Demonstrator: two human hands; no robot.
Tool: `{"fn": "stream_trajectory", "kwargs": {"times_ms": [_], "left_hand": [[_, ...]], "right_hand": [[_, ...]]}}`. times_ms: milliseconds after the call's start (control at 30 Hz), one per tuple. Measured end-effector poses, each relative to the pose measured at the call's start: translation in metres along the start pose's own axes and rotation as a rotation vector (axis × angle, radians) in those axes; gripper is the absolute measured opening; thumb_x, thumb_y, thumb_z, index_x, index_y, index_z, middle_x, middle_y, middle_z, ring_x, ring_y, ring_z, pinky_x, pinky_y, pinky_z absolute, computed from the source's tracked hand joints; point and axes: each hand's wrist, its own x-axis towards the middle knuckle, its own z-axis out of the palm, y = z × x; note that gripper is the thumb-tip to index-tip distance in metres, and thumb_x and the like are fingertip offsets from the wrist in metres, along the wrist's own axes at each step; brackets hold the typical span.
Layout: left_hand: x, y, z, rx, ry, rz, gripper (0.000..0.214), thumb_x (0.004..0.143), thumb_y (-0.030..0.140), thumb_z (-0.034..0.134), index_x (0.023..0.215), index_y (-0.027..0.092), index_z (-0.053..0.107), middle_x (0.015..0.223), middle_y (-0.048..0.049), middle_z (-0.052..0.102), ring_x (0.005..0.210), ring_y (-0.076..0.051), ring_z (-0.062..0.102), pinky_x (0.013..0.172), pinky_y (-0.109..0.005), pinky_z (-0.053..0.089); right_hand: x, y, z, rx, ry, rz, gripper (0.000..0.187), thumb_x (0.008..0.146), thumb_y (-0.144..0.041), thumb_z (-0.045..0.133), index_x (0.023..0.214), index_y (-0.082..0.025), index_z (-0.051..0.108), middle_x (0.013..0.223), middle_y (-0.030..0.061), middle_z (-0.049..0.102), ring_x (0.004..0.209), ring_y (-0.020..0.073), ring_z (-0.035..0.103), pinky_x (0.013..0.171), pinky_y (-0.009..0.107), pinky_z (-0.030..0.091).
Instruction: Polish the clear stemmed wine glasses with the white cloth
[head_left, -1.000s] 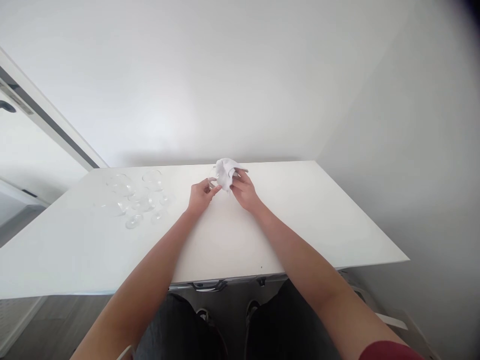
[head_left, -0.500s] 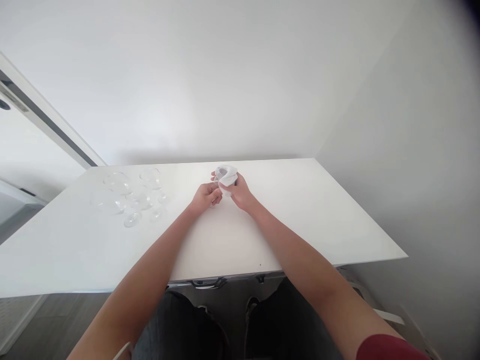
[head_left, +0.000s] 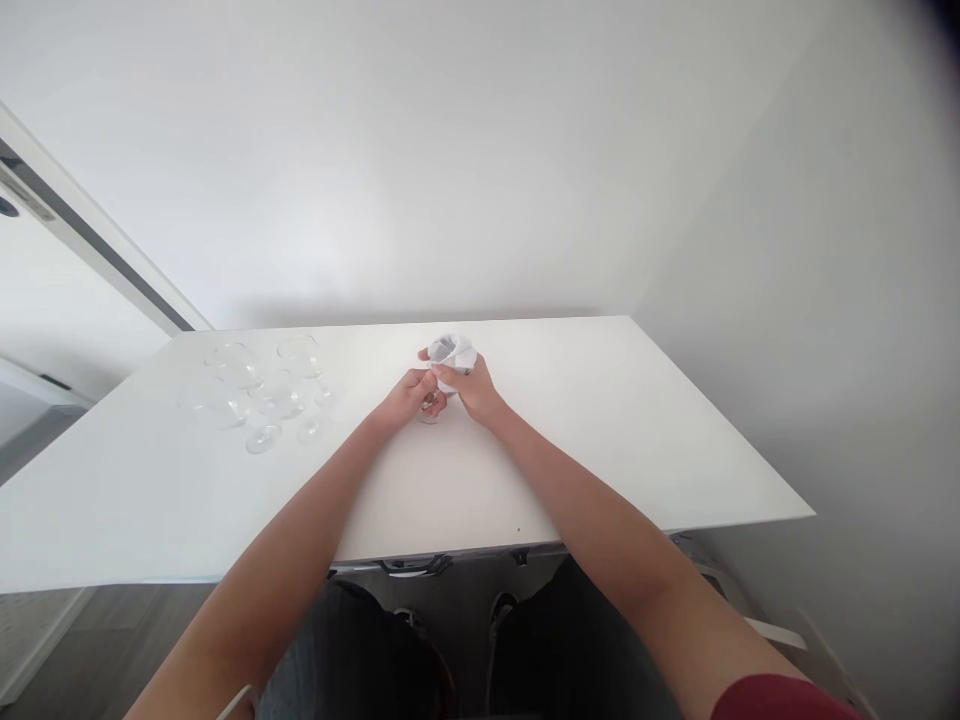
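Above the middle of the white table, both my hands are together on a wine glass (head_left: 429, 420), whose clear foot shows just below my fingers. My left hand (head_left: 411, 394) is closed around its lower part. My right hand (head_left: 474, 386) is closed on a white cloth (head_left: 459, 352) that wraps over the bowl and rim. Most of the glass is hidden by the cloth and my fingers.
Several clear stemmed glasses (head_left: 264, 436) stand or lie close together on the left part of the white table (head_left: 600, 440); their outlines are faint. A white wall (head_left: 450, 180) rises behind the table, and a door frame (head_left: 97, 220) is at the left.
My right hand has turned a little around the bowl with the cloth, its thumb now nearer my left hand. The glass's foot shows slightly lower.
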Motion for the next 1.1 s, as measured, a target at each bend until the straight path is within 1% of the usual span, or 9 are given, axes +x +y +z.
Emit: {"fn": "stream_trajectory", "kwargs": {"times_ms": [67, 133, 267, 400, 533, 667, 833, 1000, 1100], "left_hand": [[0.002, 0.000, 0.002, 0.120, 0.136, 0.024, 0.065, 0.091, 0.077, 0.048, 0.064, 0.017, 0.052, 0.054, -0.0014, 0.055, 0.048, -0.009, 0.044, 0.052, -0.025, 0.040], [0.003, -0.001, 0.003, 0.159, 0.149, 0.049, 0.063, 0.090, 0.074, 0.053, 0.062, 0.017, 0.051, 0.055, -0.0009, 0.055, 0.049, -0.009, 0.045, 0.054, -0.025, 0.040], [0.002, -0.006, -0.002, 0.021, -0.054, 0.076, 0.067, 0.088, 0.081, 0.049, 0.064, 0.018, 0.053, 0.053, -0.0015, 0.055, 0.047, -0.010, 0.044, 0.052, -0.026, 0.041], [-0.001, -0.008, -0.008, -0.159, -0.098, -0.016, 0.068, 0.087, 0.084, 0.045, 0.074, 0.018, 0.057, 0.049, 0.0014, 0.050, 0.042, -0.009, 0.039, 0.050, -0.027, 0.044], [0.000, -0.002, -0.003, -0.186, 0.001, -0.049, 0.068, 0.089, 0.082, 0.044, 0.070, 0.018, 0.057, 0.048, 0.0022, 0.046, 0.043, -0.009, 0.036, 0.054, -0.029, 0.049], [0.002, 0.005, 0.003, -0.110, 0.017, -0.018, 0.067, 0.088, 0.081, 0.048, 0.073, 0.017, 0.060, 0.051, 0.0015, 0.048, 0.046, -0.010, 0.038, 0.057, -0.030, 0.050], [0.003, 0.006, 0.002, -0.150, 0.012, -0.019, 0.072, 0.088, 0.084, 0.043, 0.080, 0.016, 0.065, 0.050, 0.0023, 0.047, 0.044, -0.010, 0.036, 0.055, -0.030, 0.048], [0.002, 0.003, 0.001, -0.111, -0.085, -0.007, 0.067, 0.089, 0.080, 0.047, 0.084, 0.016, 0.065, 0.053, 0.0020, 0.051, 0.043, -0.009, 0.038, 0.051, -0.026, 0.039], [0.001, 0.003, 0.000, -0.098, -0.139, 0.009, 0.067, 0.089, 0.079, 0.048, 0.085, 0.015, 0.066, 0.053, 0.0006, 0.054, 0.043, -0.009, 0.039, 0.048, -0.025, 0.034]], "right_hand": [[0.000, 0.001, 0.003, -0.179, 0.210, -0.137, 0.059, 0.066, -0.047, 0.088, 0.113, -0.020, 0.065, 0.123, 0.0111, 0.070, 0.108, 0.0279, 0.066, 0.082, 0.039, 0.061], [-0.001, -0.001, 0.004, -0.239, 0.260, -0.190, 0.061, 0.065, -0.043, 0.089, 0.116, -0.021, 0.064, 0.126, 0.0111, 0.068, 0.108, 0.0277, 0.065, 0.082, 0.039, 0.061], [-0.003, -0.005, 0.002, 0.004, 0.000, -0.061, 0.058, 0.071, -0.055, 0.084, 0.115, -0.022, 0.064, 0.116, 0.0104, 0.072, 0.089, 0.0251, 0.071, 0.065, 0.038, 0.062], [-0.001, -0.002, 0.003, 0.136, -0.252, 0.126, 0.070, 0.069, -0.072, 0.079, 0.114, -0.021, 0.066, 0.087, 0.0064, 0.075, 0.070, 0.0237, 0.072, 0.060, 0.038, 0.062], [-0.001, 0.002, 0.007, 0.011, -0.069, 0.125, 0.067, 0.069, -0.065, 0.083, 0.116, -0.020, 0.066, 0.070, 0.0012, 0.069, 0.058, 0.0212, 0.068, 0.058, 0.037, 0.060], [-0.002, -0.001, 0.003, 0.024, 0.036, -0.017, 0.076, 0.065, -0.068, 0.083, 0.124, -0.025, 0.062, 0.091, 0.0027, 0.072, 0.076, 0.0195, 0.067, 0.060, 0.031, 0.057], [0.004, -0.001, -0.004, 0.113, 0.000, 0.041, 0.078, 0.079, -0.091, 0.045, 0.112, -0.022, 0.064, 0.087, 0.0073, 0.070, 0.073, 0.0221, 0.064, 0.058, 0.033, 0.052], [0.012, 0.011, -0.012, 0.051, 0.366, -0.042, 0.047, 0.086, -0.069, 0.060, 0.099, -0.024, 0.057, 0.079, 0.0012, 0.062, 0.069, 0.0180, 0.060, 0.057, 0.029, 0.046], [0.016, 0.013, -0.016, 0.093, 0.437, -0.091, 0.036, 0.084, -0.048, 0.066, 0.110, -0.029, 0.051, 0.102, 0.0006, 0.068, 0.074, 0.0147, 0.060, 0.061, 0.026, 0.047]]}}
